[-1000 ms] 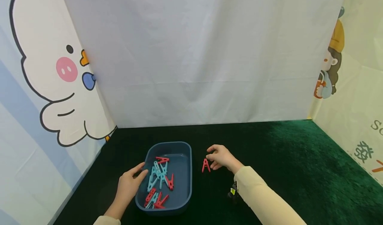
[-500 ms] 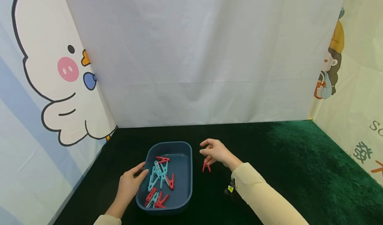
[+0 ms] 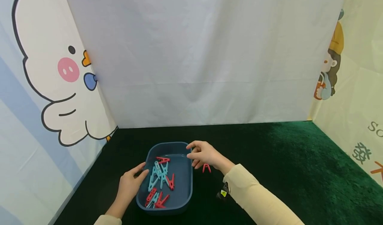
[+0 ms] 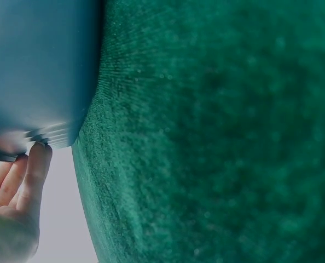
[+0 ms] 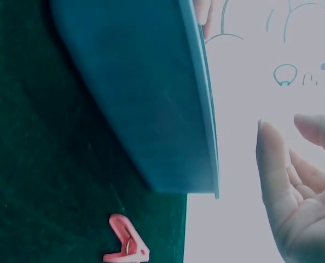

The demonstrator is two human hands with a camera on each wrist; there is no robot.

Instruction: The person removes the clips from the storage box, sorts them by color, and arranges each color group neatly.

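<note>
A dark blue plastic bin (image 3: 183, 193) stands in the head view, with several red and light blue clothespins (image 3: 161, 175) lying inside. My left hand (image 3: 128, 186) holds its left rim, thumb over the edge; in the left wrist view, fingertips (image 4: 39, 156) touch the outer wall by some ridges. My right hand (image 3: 206, 155) hovers at the bin's far right rim. Thumb and forefinger stand apart with nothing between them, as the right wrist view shows. Right of the bin, a single red clothespin (image 3: 206, 167) lies on the cloth, partly covered by the right hand.
Dark green plush cloth (image 3: 269, 171) covers the table. A plain pale curtain (image 3: 194, 52) hangs behind it. Printed cloth panels stand at the left (image 3: 36, 85) and right (image 3: 353, 85).
My right hand has moved left from the lone red clothespin to the bin's right rim; that clothespin stays on the cloth. The left hand and bin have hardly moved.
</note>
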